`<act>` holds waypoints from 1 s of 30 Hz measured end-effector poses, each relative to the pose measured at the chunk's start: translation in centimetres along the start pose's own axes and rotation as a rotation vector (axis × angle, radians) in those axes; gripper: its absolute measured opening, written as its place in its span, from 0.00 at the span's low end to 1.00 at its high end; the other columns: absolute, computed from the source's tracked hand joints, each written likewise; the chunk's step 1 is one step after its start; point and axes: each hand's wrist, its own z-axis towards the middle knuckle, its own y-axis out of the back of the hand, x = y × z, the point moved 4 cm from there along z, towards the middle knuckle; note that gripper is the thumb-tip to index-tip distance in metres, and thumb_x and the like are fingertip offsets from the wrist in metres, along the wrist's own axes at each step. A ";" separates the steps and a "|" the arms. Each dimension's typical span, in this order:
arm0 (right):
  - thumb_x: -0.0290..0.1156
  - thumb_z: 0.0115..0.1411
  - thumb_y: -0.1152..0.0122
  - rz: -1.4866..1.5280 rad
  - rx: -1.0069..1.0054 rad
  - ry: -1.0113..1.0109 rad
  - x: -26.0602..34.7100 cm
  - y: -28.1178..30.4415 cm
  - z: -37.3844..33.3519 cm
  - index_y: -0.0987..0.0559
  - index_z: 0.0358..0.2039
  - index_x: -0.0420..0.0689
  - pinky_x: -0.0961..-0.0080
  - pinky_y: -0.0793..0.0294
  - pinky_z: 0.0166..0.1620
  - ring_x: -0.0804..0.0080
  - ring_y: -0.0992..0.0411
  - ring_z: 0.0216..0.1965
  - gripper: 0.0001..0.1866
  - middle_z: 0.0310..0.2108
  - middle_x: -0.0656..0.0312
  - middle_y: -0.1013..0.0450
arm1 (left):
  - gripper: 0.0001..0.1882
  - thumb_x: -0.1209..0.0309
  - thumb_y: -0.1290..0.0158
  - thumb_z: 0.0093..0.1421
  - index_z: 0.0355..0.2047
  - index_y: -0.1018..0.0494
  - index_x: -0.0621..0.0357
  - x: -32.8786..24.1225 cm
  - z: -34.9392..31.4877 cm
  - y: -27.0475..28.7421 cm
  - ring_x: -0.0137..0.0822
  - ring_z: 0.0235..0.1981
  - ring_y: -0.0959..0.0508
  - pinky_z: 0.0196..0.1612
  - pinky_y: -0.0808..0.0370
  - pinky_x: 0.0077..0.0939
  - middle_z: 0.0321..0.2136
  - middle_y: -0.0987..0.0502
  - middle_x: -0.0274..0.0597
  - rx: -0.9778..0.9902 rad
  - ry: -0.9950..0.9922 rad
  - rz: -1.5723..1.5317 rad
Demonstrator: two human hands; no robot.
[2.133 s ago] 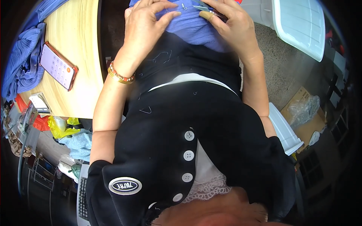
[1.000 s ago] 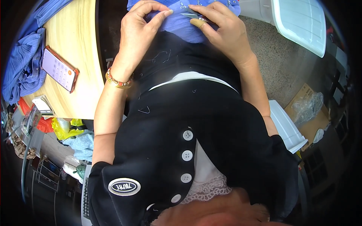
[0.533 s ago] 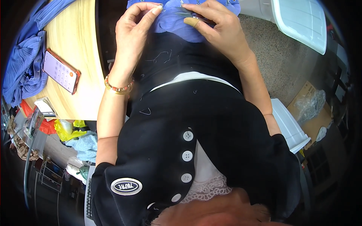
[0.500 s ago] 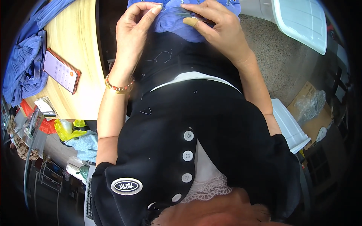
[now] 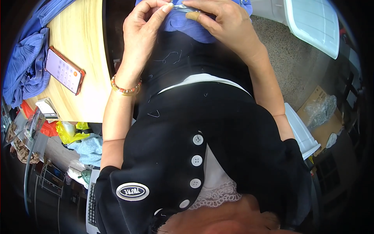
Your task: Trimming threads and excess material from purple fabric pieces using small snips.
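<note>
Crinkled blue cloth [image 5: 189, 29] drapes the lap's far edge [image 5: 177, 39]; the right hand [image 5: 235, 29] grips pointed metal snips [image 5: 180, 7] lying crosswise, tips leftward, beside the left hand [image 5: 142, 31], pinched narrow, contents unclear.

Your tabletop [image 5: 78, 35] is bright, its lower right corner nearly washed out. Below right of it, the black top [image 5: 167, 132] swallows fold detail; right of it, the metal blade [image 5: 181, 7] glints. Farther right, the pale lid [image 5: 311, 25] reads bright. Rack [image 5: 52, 181] below the tabletop: dim, soft. You've got fisheye bending and black vignette left of the tabletop. Can't tell you where the light sits.
</note>
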 end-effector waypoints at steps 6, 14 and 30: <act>0.31 0.61 0.36 -0.022 0.023 0.014 0.4 -0.2 0.3 0.17 0.43 0.38 0.66 0.26 0.40 0.55 0.25 0.35 0.13 0.32 0.52 0.27 | 0.09 0.71 0.42 0.67 0.45 0.21 0.60 0.2 -0.1 0.2 0.26 0.49 0.22 0.57 0.29 0.20 0.46 0.19 0.39 -0.012 0.003 -0.017; 0.31 0.60 0.33 0.199 -0.337 0.324 -1.8 -0.7 -1.3 0.17 0.43 0.38 0.67 0.26 0.38 0.55 0.25 0.33 0.13 0.31 0.52 0.26 | 0.11 0.70 0.42 0.67 0.47 0.20 0.61 1.1 0.2 2.2 0.28 0.50 0.22 0.56 0.28 0.21 0.47 0.20 0.38 -0.021 0.005 0.050; 0.30 0.58 0.31 0.041 -0.100 -0.172 -2.0 -0.4 -2.6 0.17 0.47 0.40 0.70 0.28 0.34 0.60 0.27 0.29 0.16 0.30 0.53 0.28 | 0.10 0.63 0.36 0.59 0.41 0.15 0.45 -1.9 -0.9 -1.5 0.37 0.53 0.25 0.57 0.38 0.39 0.50 0.20 0.32 0.102 -0.466 1.316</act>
